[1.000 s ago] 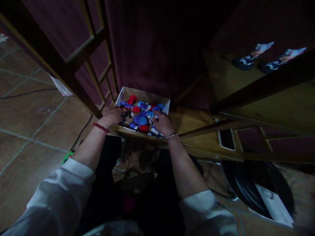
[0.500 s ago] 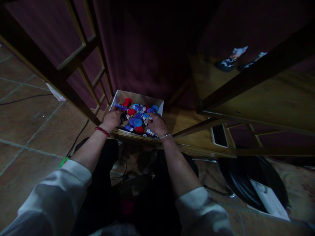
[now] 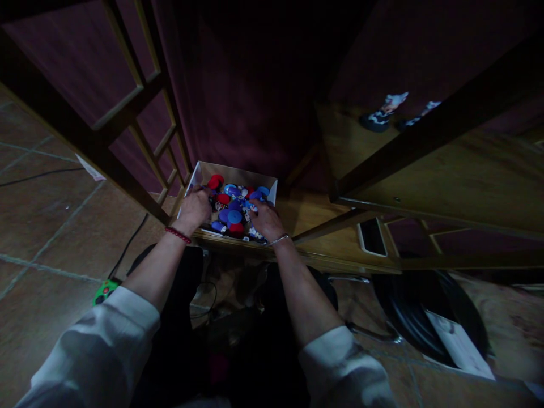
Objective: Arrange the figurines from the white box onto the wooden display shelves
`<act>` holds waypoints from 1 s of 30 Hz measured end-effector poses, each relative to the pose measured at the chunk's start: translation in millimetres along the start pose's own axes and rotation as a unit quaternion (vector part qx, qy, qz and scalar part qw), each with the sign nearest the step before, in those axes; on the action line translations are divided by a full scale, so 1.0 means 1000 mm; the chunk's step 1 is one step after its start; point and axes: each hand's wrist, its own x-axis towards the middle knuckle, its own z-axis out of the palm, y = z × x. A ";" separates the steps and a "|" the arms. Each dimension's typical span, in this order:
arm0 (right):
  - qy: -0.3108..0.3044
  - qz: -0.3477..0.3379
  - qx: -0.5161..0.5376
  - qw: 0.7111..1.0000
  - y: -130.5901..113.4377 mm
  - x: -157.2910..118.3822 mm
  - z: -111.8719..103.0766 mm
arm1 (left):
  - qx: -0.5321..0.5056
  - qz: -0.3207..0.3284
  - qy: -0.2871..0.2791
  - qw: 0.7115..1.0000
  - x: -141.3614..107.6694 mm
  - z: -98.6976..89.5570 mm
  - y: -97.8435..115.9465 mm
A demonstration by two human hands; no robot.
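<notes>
A shallow white box (image 3: 238, 171) on the wooden shelf holds several small figures with red, blue and purple round parts. A blue disc (image 3: 234, 216) and a red piece (image 3: 216, 181) show among them. My left hand (image 3: 195, 209), with a red beaded bracelet at the wrist, reaches over the box's left side, fingers curled down. My right hand (image 3: 267, 220), with a silver bracelet, is over the right side beside blue and white figures. The fingertips of both hands are too dark and small to tell what they grip.
A phone (image 3: 372, 236) lies on the shelf to the right. Two figurines stand on the upper right shelf (image 3: 425, 170). A wooden lattice frame (image 3: 123, 107) rises at the left. A green object (image 3: 104, 291) is on the floor, and a black round seat (image 3: 403, 306) stands at lower right.
The view has shifted slightly, and more of the green object shows. My left hand covers more of the box's left side. My right hand stays over the right side.
</notes>
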 end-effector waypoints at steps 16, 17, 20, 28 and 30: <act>0.014 -0.015 -0.003 1.000 -0.001 0.000 0.001 | -0.083 -0.029 0.021 0.996 0.010 0.005 0.000; 0.013 -0.013 -0.003 1.000 -0.002 0.000 0.000 | -0.094 -0.031 0.026 0.995 0.011 0.006 -0.001; 0.011 -0.011 -0.002 1.000 -0.004 0.000 -0.001 | -0.126 -0.040 0.017 0.991 0.013 0.009 0.001; 0.011 -0.010 -0.005 1.000 -0.005 0.001 -0.002 | -0.131 0.059 -0.046 0.989 0.007 0.027 0.038; 0.009 -0.002 -0.006 1.000 -0.005 0.001 -0.002 | -0.123 0.073 -0.064 0.988 0.006 0.029 0.046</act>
